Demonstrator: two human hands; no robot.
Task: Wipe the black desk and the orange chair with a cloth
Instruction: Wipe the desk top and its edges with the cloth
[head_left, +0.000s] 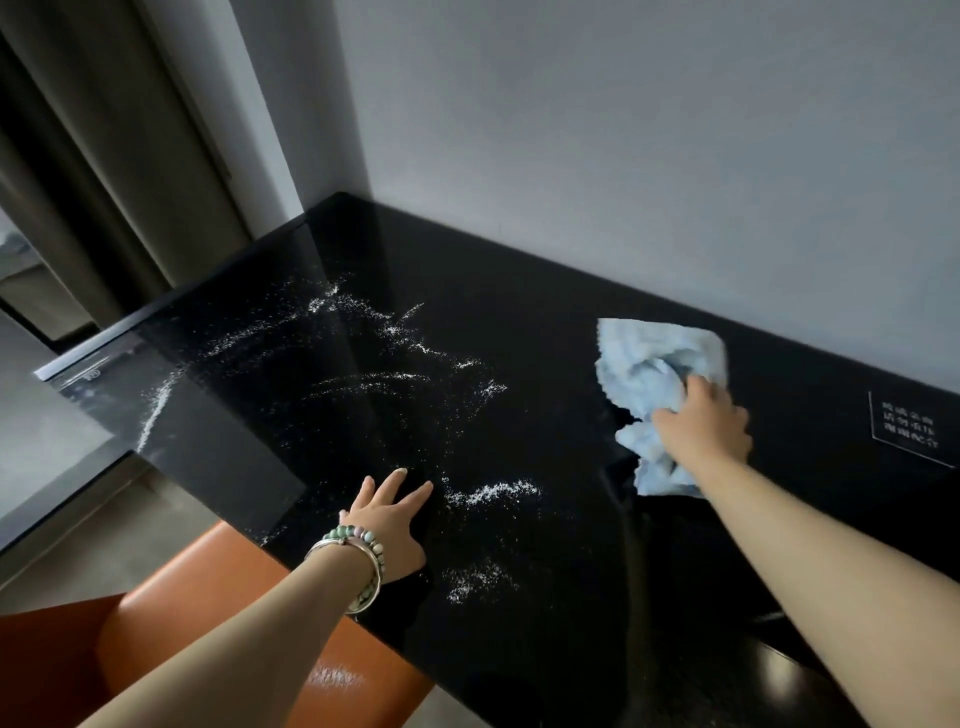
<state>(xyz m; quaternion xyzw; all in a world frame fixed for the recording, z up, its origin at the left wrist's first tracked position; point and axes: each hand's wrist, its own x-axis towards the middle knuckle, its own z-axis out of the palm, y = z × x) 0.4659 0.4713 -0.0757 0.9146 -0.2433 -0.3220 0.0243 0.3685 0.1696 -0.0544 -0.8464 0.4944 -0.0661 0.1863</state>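
Note:
The glossy black desk (545, 322) fills the middle of the view, set against a grey wall. White powder (395, 332) is scattered in streaks over its left and centre parts. My right hand (701, 421) presses a crumpled light blue cloth (654, 364) onto the desk at the right. My left hand (389, 519), with bracelets on the wrist, lies flat with fingers spread near the desk's front edge. The orange chair (208, 587) sits below the front edge at the lower left, with a few white specks on its seat.
A small clear sign with white lettering (909, 426) lies on the desk at the far right. Dark curtains (104, 182) hang at the upper left. The grey floor (47, 431) shows beyond the desk's left end.

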